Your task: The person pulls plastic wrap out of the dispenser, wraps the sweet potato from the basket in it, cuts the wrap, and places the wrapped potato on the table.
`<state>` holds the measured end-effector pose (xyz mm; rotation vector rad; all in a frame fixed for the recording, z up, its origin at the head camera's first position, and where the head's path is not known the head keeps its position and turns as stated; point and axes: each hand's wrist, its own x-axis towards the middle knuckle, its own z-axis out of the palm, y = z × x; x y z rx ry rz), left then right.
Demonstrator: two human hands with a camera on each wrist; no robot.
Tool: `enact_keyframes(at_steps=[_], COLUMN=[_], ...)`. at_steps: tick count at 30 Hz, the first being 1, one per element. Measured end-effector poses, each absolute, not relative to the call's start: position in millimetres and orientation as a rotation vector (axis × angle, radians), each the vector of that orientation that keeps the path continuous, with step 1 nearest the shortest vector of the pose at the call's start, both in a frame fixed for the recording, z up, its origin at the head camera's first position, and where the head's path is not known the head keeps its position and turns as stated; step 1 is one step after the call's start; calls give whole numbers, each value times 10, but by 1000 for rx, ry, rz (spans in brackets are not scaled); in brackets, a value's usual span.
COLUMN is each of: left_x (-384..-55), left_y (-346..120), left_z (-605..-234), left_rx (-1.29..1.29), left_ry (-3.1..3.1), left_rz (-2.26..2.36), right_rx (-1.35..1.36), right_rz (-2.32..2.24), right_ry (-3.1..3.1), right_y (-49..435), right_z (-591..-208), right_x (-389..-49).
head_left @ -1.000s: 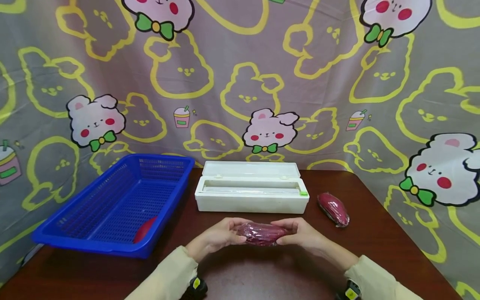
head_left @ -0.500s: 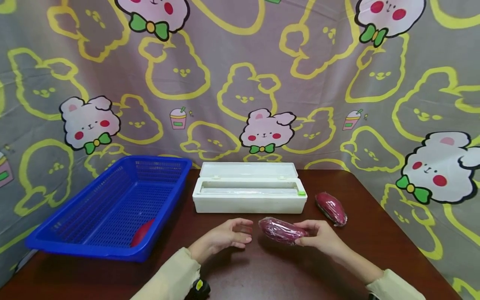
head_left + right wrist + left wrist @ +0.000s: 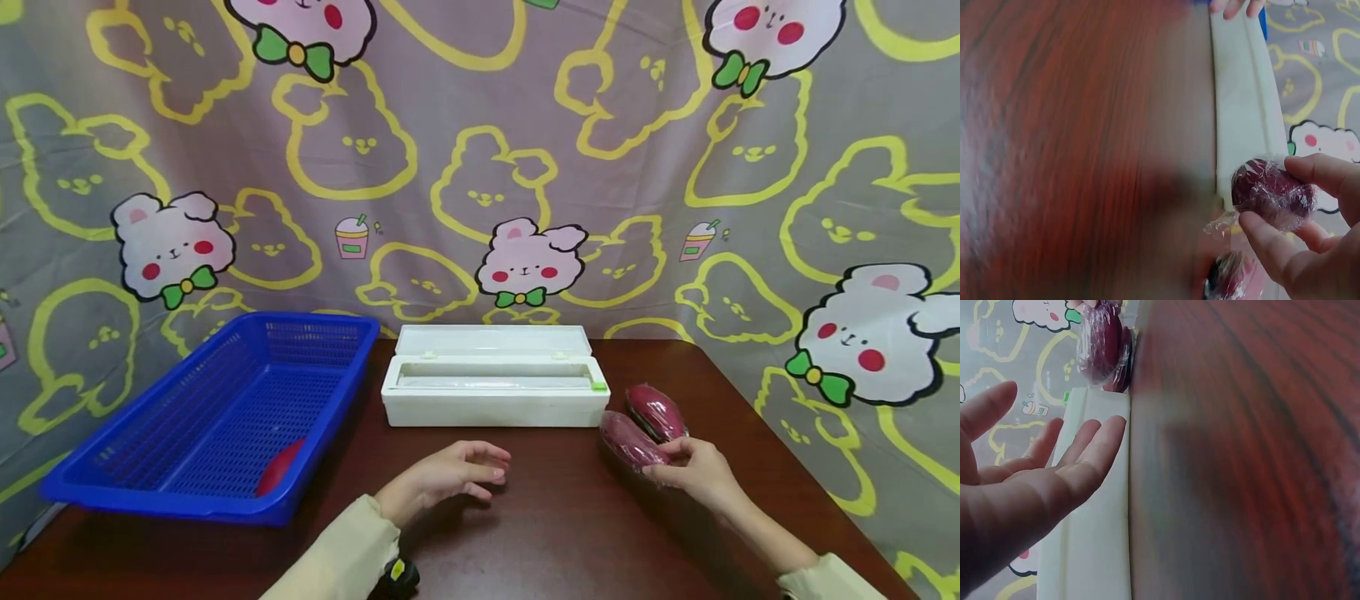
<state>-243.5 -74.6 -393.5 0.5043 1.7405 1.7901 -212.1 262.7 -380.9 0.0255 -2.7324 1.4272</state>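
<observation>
My right hand [image 3: 702, 477] pinches the near end of a purple-red sweet potato [image 3: 628, 437] wrapped in cling film, between thumb and fingers. Loose film sticks out from the wrapped sweet potato [image 3: 1269, 190] in the right wrist view. A second film-wrapped sweet potato [image 3: 655, 407] lies close behind it, partly covered by it in the head view. My left hand [image 3: 444, 479] hovers over the table in front of the white box, holding nothing, with its fingers relaxed and spread apart in the left wrist view.
A white cling film dispenser [image 3: 495, 410] with its lid raised stands at the back middle, a film roll inside. To the left is a blue plastic basket [image 3: 157, 502] with a red sweet potato [image 3: 281, 468] in it. A patterned curtain [image 3: 420, 108] hangs behind the brown table [image 3: 540, 533].
Both hands held the wrapped sweet potato at first. The left hand let go and stayed near the middle, while the right carried it rightward, beside the other wrapped one.
</observation>
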Motion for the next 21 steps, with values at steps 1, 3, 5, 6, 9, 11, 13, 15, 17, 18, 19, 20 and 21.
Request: enact_keyframes(at_steps=[1, 3, 5, 6, 9, 11, 13, 15, 17, 18, 19, 20, 21], left_x=[-2432, -2425, -2420, -2418, -2413, -2414, -2414, -2418, -2425, -2427, -2428, -2431, -2434], left_y=[-745, -743, -740, -739, -738, -740, -743, -748, -753, -755, -755, -758, -760], left_z=[-3933, -3929, -3929, -3931, -3936, -3939, -3938, -3941, -3942, -3944, -3945, -3946, -3948], left_rx=[507, 515, 524, 526, 524, 526, 528, 529, 523, 517, 518, 515, 511], left_ry=[1741, 1743, 1743, 1743, 1747, 1749, 1751, 1751, 1751, 1750, 1755, 1757, 1758], left_rz=[1787, 1778, 1769, 1763, 1752, 1747, 1744, 1742, 1741, 1740, 1736, 1735, 1735], right_rx=[6, -17, -16, -15, -7, 3, 15, 27, 34, 35, 35, 34, 34], right_rz=[1392, 1320, 1237, 1209, 1154, 1136, 1121, 1107, 1090, 1081, 1081, 1082, 1084], right_ry=[-2742, -2764, -2782, -2788, -2797, -2797, -2799, -2805, -2811, -2814, -2817, -2819, -2819], right_y=[2635, 2650, 2662, 2669, 2675, 2666, 2653, 2644, 2638, 2635, 2631, 2627, 2620], right_z=[-3809, -3814, -3839, -3853, -3905, -3925, -3939, -3953, -3967, -3973, -3976, -3978, -3977], right_x=[-2132, -2163, -2204, -2227, -2296, -2336, -2370, -2402, -2440, -2457, -2474, -2490, -2503])
